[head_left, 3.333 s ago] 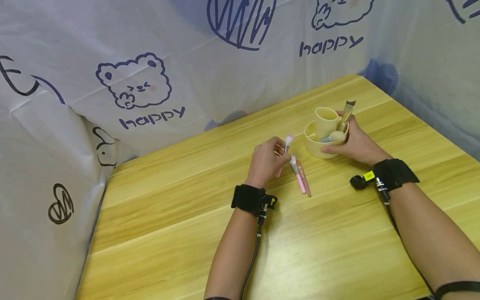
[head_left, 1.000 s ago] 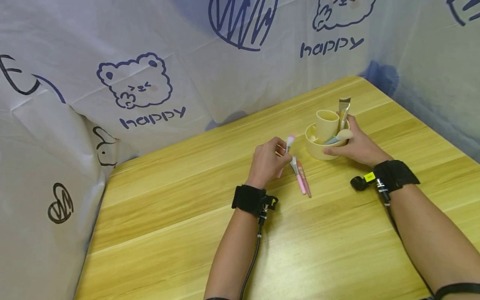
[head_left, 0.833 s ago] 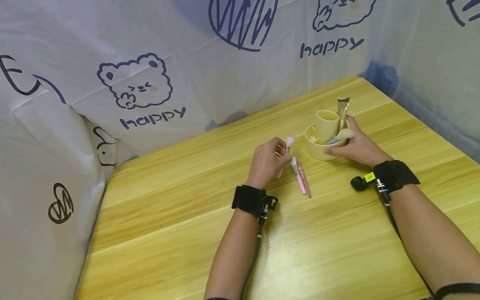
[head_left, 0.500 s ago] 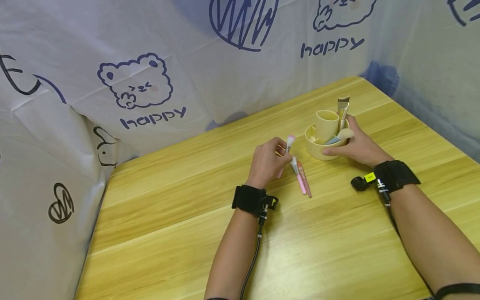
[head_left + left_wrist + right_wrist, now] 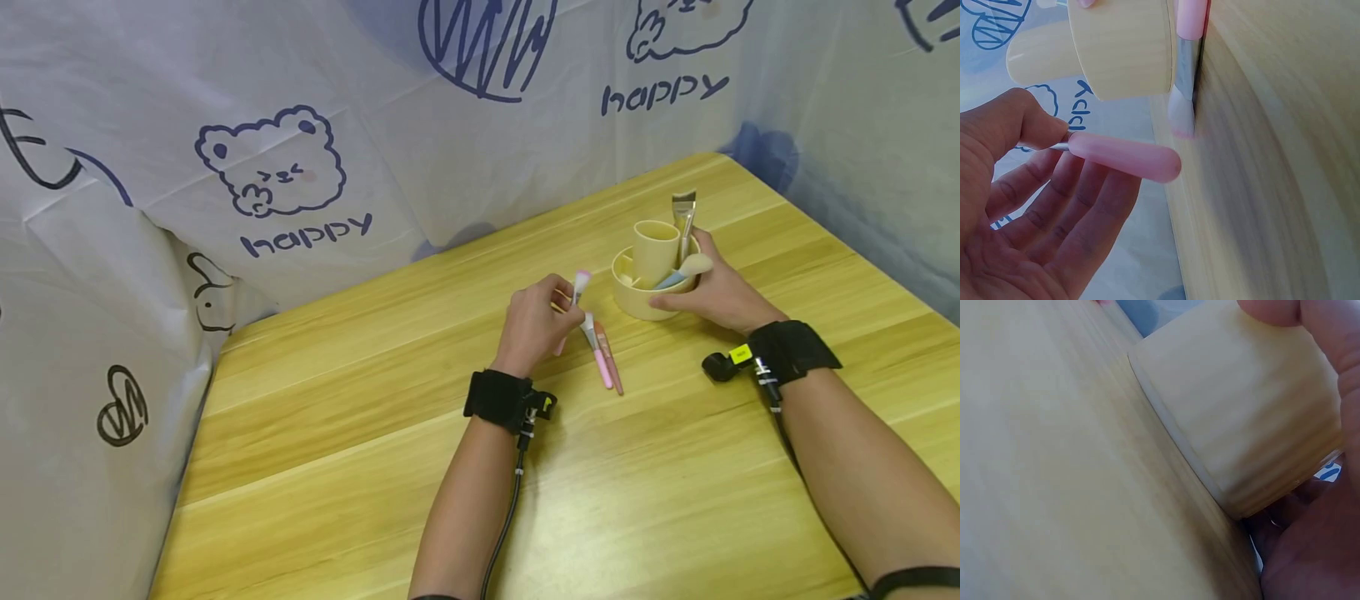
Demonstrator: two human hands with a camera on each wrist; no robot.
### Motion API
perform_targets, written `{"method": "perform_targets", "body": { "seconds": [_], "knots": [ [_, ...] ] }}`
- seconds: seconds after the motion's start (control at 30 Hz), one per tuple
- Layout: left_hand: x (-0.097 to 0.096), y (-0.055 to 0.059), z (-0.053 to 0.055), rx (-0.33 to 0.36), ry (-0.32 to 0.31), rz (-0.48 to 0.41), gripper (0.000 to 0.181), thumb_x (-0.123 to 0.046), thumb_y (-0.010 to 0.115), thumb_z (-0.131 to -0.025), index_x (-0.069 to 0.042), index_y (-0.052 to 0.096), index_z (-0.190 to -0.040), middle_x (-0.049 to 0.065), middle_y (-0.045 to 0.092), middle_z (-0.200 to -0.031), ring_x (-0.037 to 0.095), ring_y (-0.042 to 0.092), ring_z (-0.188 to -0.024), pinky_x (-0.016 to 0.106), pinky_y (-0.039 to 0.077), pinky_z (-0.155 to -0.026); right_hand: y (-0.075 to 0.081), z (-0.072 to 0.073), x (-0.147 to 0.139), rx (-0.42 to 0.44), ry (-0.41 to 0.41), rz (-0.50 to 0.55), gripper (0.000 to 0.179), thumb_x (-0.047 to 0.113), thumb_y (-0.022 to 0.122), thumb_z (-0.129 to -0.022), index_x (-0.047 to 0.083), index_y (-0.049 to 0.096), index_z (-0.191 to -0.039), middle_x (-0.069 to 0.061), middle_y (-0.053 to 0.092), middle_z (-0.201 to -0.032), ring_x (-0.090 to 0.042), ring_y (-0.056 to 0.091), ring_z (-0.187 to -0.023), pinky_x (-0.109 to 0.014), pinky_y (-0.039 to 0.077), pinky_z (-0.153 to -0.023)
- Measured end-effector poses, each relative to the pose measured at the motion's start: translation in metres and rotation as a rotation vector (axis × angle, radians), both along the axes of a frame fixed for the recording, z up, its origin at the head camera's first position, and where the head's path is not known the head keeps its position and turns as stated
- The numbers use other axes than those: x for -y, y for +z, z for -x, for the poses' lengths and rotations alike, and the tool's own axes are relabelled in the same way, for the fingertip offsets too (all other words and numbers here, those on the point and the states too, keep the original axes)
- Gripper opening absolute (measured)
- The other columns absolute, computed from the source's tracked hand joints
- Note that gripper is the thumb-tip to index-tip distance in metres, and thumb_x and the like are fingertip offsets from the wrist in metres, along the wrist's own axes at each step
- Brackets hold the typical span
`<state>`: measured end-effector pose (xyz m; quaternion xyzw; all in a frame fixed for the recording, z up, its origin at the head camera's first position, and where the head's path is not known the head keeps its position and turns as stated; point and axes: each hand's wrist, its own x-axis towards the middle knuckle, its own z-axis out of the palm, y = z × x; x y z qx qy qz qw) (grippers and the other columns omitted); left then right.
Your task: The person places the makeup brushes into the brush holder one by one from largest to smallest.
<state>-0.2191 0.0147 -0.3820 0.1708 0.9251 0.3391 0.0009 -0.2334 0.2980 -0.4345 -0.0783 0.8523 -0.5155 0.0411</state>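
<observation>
My left hand (image 5: pixel 532 321) pinches a makeup brush (image 5: pixel 1125 156) between thumb and fingertips. Its pink handle points down and its pale, pink-tipped bristles (image 5: pixel 582 280) point up. The right hand (image 5: pixel 723 292) grips a cream round brush holder (image 5: pixel 637 305) at its right side, thumb in front and fingers behind. A taller cup (image 5: pixel 654 250) rises inside the holder. Beside that cup, a flat makeup brush (image 5: pixel 683 215) stands nearly upright, and a fluffy brush with a blue handle (image 5: pixel 670 281) leans over the rim. The right wrist view shows the holder's base right at the tabletop.
On the wooden table (image 5: pixel 337 433), a pink-handled brush (image 5: pixel 601 362) and a brownish-pink slim stick (image 5: pixel 611 365) lie side by side between the hands. A white printed cloth (image 5: pixel 375 125) hangs behind the table. Black cables run along both forearms.
The holder has turned slightly under my right hand: the flat brush has swung left to nearly upright, and the fluffy brush head has shifted right. My left hand stays almost still with its brush.
</observation>
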Motion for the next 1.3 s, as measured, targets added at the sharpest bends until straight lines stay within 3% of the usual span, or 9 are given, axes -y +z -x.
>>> {"method": "perform_targets", "body": {
  "seconds": [0.23, 0.6, 1.07, 1.3],
  "knots": [
    [-0.0002, -0.0001, -0.0004, -0.003, 0.001, 0.007, 0.023, -0.015, 0.071, -0.093, -0.009, 0.069, -0.115, 0.005, 0.077, -0.098, 0.011, 0.072, -0.073, 0.015, 0.046, -0.057, -0.0009, 0.0013, -0.0001, 0.024, -0.008, 0.022, 0.129, 0.03, 0.086, -0.085, 0.033, -0.015, -0.164, -0.022, 0.03, -0.164, -0.04, 0.038, -0.147, -0.063, 0.026, -0.123],
    [-0.0005, -0.0008, -0.0004, -0.005, -0.004, 0.006, 0.023, -0.015, 0.071, -0.093, -0.009, 0.069, -0.116, 0.005, 0.077, -0.099, 0.014, 0.074, -0.077, 0.016, 0.047, -0.06, -0.001, 0.0015, -0.0003, 0.022, -0.012, -0.007, 0.129, 0.033, 0.085, -0.086, 0.03, -0.017, -0.164, -0.024, 0.027, -0.165, -0.042, 0.036, -0.148, -0.065, 0.025, -0.123],
    [0.0001, -0.0003, -0.0004, 0.002, -0.005, 0.008, 0.024, -0.015, 0.07, -0.093, -0.009, 0.069, -0.116, 0.006, 0.078, -0.1, 0.015, 0.075, -0.077, 0.016, 0.048, -0.061, -0.0039, 0.0046, -0.0018, 0.005, 0.003, -0.014, 0.126, 0.024, 0.083, -0.088, 0.024, -0.016, -0.165, -0.027, 0.026, -0.165, -0.044, 0.036, -0.148, -0.062, 0.027, -0.123],
    [-0.0001, -0.0009, 0.0, -0.001, -0.004, 0.013, 0.024, -0.016, 0.07, -0.093, -0.01, 0.069, -0.116, 0.006, 0.078, -0.1, 0.016, 0.075, -0.08, 0.017, 0.048, -0.062, -0.0003, 0.0013, -0.001, 0.011, 0.0, 0.022, 0.128, 0.025, 0.085, -0.085, 0.031, -0.015, -0.164, -0.024, 0.027, -0.165, -0.043, 0.033, -0.151, -0.064, 0.023, -0.124]
  ]
}}
